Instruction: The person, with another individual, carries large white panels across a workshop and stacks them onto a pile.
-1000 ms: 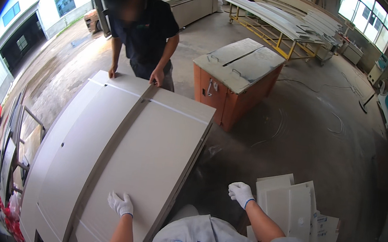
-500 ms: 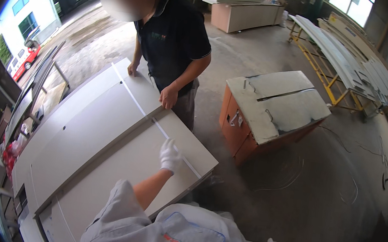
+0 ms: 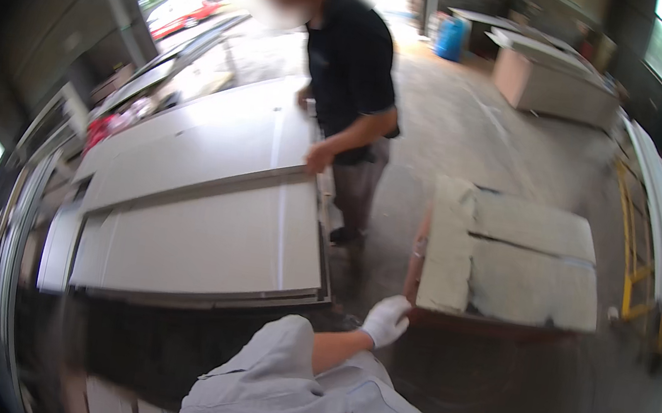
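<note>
My left hand (image 3: 387, 321), in a white glove, is between the stack of pale panels and the orange-sided cabinet (image 3: 536, 267). It is off the panels and looks close to the cabinet's near left corner; blur hides whether it touches and how its fingers lie. My right hand is out of view. On the left lies a large light-grey panel (image 3: 201, 240), with a second panel (image 3: 198, 139) overlapping its far part. A co-worker in a dark shirt (image 3: 353, 67) stands behind the stack, one hand (image 3: 319, 157) at the upper panel's right edge.
Metal racking and long profiles (image 3: 13, 240) stand along the left. A yellow-framed rack (image 3: 633, 263) carries long pale strips at the right. Farther back are a pinkish box-shaped bench (image 3: 556, 86) and a blue barrel (image 3: 450, 38).
My view has swung to the left. My left hand has come off the near panel and moved right, toward the cabinet. My right hand has gone out of view. The co-worker still holds the upper panel.
</note>
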Action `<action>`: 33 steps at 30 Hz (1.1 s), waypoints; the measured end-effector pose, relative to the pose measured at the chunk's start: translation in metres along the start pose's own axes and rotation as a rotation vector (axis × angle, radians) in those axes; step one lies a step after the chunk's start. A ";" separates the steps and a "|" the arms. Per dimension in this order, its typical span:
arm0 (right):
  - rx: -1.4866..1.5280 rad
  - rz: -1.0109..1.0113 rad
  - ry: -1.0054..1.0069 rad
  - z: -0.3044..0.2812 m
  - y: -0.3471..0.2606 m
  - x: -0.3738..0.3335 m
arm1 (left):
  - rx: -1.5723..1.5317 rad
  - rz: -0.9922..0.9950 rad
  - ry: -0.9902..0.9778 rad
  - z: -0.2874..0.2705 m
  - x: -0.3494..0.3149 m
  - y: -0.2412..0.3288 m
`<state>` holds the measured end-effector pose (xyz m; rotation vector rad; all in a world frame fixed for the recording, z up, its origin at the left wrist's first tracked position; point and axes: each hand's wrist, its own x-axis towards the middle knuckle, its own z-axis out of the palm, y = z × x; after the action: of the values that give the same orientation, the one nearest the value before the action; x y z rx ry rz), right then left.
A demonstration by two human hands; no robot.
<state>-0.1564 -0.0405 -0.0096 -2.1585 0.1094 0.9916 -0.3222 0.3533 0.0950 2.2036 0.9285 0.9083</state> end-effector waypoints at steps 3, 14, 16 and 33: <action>-0.009 -0.065 -0.060 -0.040 -0.064 0.066 | 0.029 -0.133 -0.157 0.040 -0.045 0.021; -0.155 -0.194 -0.334 -0.141 -0.168 0.187 | 0.226 -1.590 -0.391 0.119 -0.316 -0.014; -0.080 -0.231 -0.338 -0.170 -0.172 0.206 | 0.185 -1.586 -0.261 0.120 -0.253 0.019; -0.988 -0.133 -0.024 -0.447 0.017 0.359 | 0.172 -0.634 -0.634 0.295 -0.054 0.222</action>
<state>0.3653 -0.2702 -0.0760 -2.9618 -0.6602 1.1213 -0.0421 0.1101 0.0551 1.9276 1.2767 -0.1618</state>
